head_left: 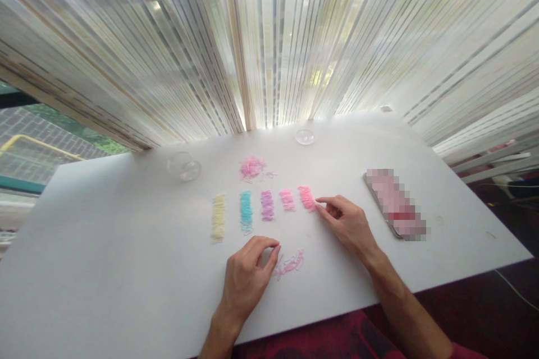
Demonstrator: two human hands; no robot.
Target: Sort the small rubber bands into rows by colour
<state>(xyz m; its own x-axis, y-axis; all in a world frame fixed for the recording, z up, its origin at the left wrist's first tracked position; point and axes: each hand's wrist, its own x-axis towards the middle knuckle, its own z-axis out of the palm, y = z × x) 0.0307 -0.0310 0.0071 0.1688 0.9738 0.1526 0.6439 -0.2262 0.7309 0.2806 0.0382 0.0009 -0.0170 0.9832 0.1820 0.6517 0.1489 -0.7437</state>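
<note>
Several columns of small coloured strands lie side by side: yellow [218, 218], blue [246, 211], purple [267, 205], light pink [287, 200] and brighter pink [306, 198]. My right hand [343, 221] is at the lower right edge of the brighter pink column, thumb and forefinger nearly together; what they hold, if anything, is too small to tell. My left hand [251, 269] is pinched beside a loose group of pale pink strands [290, 263], its fingertip contents too small to make out. Behind the columns sits a pink pile [252, 167].
All of this lies on a white table [126, 269]. A clear round container [185, 167] stands at the back left, a clear round piece [305, 136] at the back. A blurred pink flat object [396, 203] lies right of my right hand. Striped blinds [269, 39] hang behind.
</note>
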